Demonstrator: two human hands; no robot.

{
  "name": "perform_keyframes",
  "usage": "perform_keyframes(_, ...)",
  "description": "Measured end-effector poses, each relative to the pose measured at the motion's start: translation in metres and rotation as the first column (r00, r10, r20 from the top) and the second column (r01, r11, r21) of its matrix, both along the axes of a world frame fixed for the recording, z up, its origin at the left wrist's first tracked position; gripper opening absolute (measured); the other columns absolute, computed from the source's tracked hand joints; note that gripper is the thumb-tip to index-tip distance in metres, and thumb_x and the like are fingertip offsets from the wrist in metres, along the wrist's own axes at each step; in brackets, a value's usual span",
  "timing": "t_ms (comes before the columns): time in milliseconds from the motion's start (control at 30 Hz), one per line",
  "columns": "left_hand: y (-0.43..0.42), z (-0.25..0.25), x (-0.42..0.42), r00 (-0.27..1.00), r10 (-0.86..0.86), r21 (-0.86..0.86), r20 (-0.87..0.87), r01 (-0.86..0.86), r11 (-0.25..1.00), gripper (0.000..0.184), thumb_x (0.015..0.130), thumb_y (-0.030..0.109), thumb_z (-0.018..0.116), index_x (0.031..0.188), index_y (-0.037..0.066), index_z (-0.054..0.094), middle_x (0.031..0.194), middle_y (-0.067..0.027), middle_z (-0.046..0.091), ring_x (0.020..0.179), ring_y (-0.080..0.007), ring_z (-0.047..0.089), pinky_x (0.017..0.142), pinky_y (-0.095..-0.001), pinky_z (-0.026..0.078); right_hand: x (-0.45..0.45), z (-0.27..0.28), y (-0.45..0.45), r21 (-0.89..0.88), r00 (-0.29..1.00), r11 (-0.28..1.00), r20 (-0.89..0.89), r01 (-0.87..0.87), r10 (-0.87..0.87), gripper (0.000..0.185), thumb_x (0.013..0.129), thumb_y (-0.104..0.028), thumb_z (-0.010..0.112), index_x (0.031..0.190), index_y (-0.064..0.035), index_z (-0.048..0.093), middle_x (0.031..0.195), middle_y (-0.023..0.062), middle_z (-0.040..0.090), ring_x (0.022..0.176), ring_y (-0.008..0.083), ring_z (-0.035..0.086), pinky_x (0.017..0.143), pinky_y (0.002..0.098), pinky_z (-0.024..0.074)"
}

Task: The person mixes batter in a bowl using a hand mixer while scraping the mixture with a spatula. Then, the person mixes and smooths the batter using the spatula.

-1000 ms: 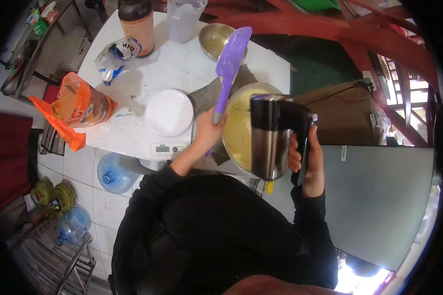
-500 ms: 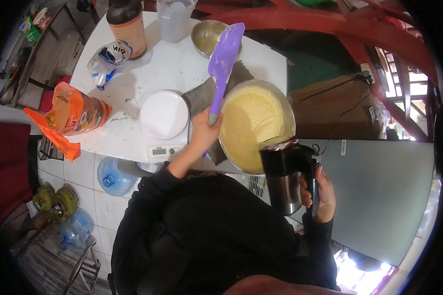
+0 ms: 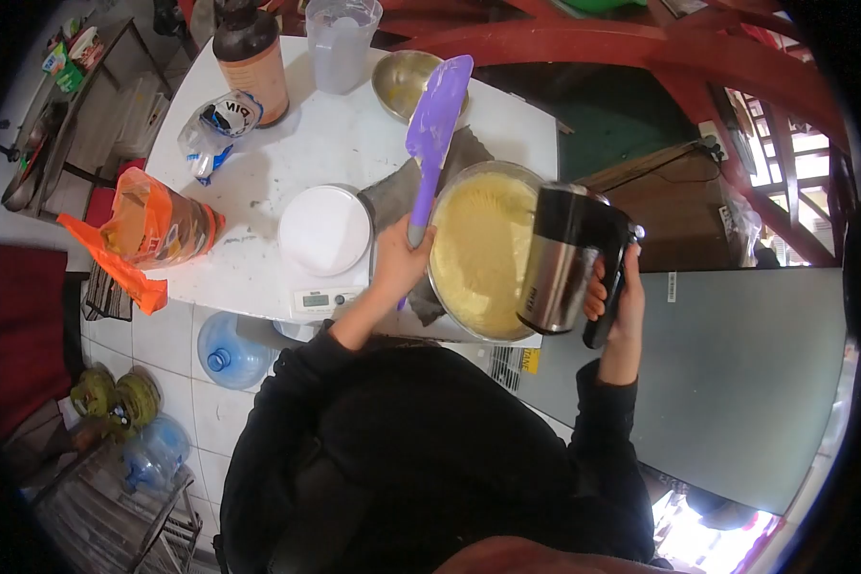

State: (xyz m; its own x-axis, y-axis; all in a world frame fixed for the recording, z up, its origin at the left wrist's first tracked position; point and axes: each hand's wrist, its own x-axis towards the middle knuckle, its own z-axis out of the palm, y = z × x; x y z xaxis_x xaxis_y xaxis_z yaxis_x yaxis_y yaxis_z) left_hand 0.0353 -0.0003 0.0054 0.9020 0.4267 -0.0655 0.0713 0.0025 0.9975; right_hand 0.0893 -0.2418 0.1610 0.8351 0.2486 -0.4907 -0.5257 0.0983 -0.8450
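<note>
My left hand (image 3: pixel 399 260) is closed around the grey-ended handle of a purple spatula (image 3: pixel 434 122), its blade pointing up and away, smeared with pale batter. That hand is beside the left rim of a metal bowl (image 3: pixel 437 277) containing smooth yellow batter (image 3: pixel 483 253). In my right hand (image 3: pixel 624 298) is the black handle of a steel-and-black hand mixer (image 3: pixel 555 263). The mixer body covers the bowl's right side; whether its beaters are in the batter is hidden. A grey cloth (image 3: pixel 392 196) lies partly under the bowl.
On the white table (image 3: pixel 258 177) are a kitchen scale (image 3: pixel 325 234), an orange bag (image 3: pixel 148 225), a blue-and-clear plastic packet (image 3: pixel 218 134), a dark-topped bottle (image 3: pixel 253 72), a clear jug (image 3: pixel 342 48) and a small metal bowl (image 3: pixel 397 81). A grey surface (image 3: pixel 737 373) adjoins at right.
My right hand has raised the mixer away from my body and turned it, bringing its body over the bowl's right side. The spatula stays in my left hand, nearly still.
</note>
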Motion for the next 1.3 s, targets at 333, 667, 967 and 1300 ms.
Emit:
perform_keyframes(333,0.001,0.013,-0.002,0.999,-0.021,-0.091,-0.039,0.018,0.996,0.028,0.08,0.01,0.055,0.107,0.003,0.055,0.058,-0.0146,0.057,0.039,-0.0174,0.051,0.043,-0.0304,0.042,-0.068,0.039,-0.021,0.097,0.931,0.97,-0.273,-0.223,0.241,0.045,0.082,-0.041,0.053,0.083,0.0032,0.046,0.055,0.0095,0.048,0.037,0.0151,0.045,0.031,0.0244,0.0352)
perform_keyframes(667,0.0,0.002,-0.003,0.999,0.007,-0.009,0.043,-0.007,1.0,0.029,0.081,0.01,0.055,0.109,0.005,0.055,0.057,-0.0129,0.057,0.038,-0.015,0.051,0.041,-0.0283,0.042,0.004,-0.006,0.025,0.227,0.986,0.967,-0.091,-0.116,0.14,0.052,0.086,-0.055,0.033,0.076,-0.0063,0.045,0.05,0.0021,0.042,0.034,0.012,0.04,0.033,0.0232,0.035)
perform_keyframes(967,0.002,0.011,-0.001,0.999,-0.029,-0.104,-0.032,0.026,0.994,0.03,0.081,0.01,0.055,0.111,0.005,0.054,0.055,-0.0097,0.057,0.038,-0.0131,0.051,0.041,-0.0266,0.041,-0.036,0.015,-0.037,0.03,0.98,0.999,-0.199,-0.024,0.03,0.049,0.087,-0.049,0.037,0.075,-0.0029,0.047,0.049,0.0059,0.045,0.033,0.0147,0.043,0.03,0.0241,0.0359)
perform_keyframes(1300,0.002,0.006,-0.003,0.999,-0.026,-0.051,0.036,0.028,0.998,0.031,0.081,0.012,0.055,0.112,0.006,0.054,0.063,-0.011,0.059,0.039,-0.013,0.051,0.042,-0.0263,0.041,-0.053,0.028,0.023,0.2,0.921,0.925,-0.159,-0.324,0.357,0.05,0.083,-0.048,0.047,0.082,0.0014,0.046,0.052,0.0071,0.046,0.036,0.015,0.044,0.033,0.0243,0.0355)
